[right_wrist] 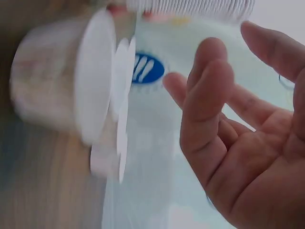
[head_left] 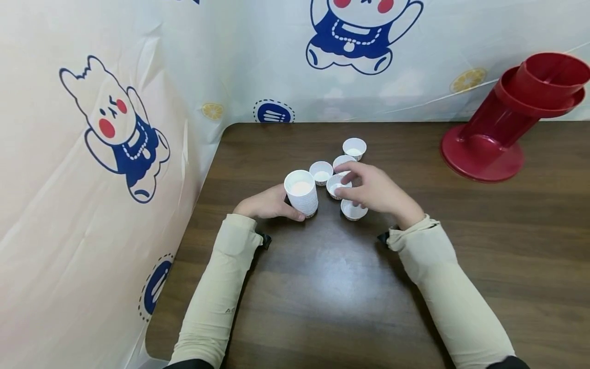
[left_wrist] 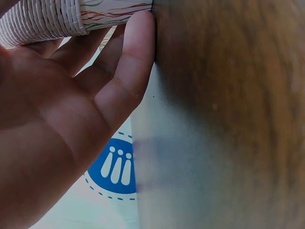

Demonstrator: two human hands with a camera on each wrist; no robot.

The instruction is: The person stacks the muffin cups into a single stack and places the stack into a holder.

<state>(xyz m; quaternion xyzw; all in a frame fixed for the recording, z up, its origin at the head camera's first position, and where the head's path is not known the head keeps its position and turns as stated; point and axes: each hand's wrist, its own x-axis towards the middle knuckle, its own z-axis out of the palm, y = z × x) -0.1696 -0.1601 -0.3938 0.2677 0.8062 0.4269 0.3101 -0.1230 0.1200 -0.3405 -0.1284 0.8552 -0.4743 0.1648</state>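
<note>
A stack of nested white paper cups [head_left: 301,197] stands upright on the table. My left hand [head_left: 273,203] grips it from the left, fingers around its lower side; in the left wrist view the bottom cup [left_wrist: 114,13] shows colored wavy lines. Several single paper cups [head_left: 354,210] stand mouth up to the right of the stack. Above them hovers my right hand [head_left: 375,188], its fingers loosely bent with nothing between them. In the right wrist view a nearby cup [right_wrist: 52,76] is blurred, and a gap separates it from the fingers.
At the back right of the wooden table [head_left: 322,307] stands a red tilted tube on a round base [head_left: 484,154]. A pale printed sheet [head_left: 258,61] hangs behind and along the left side.
</note>
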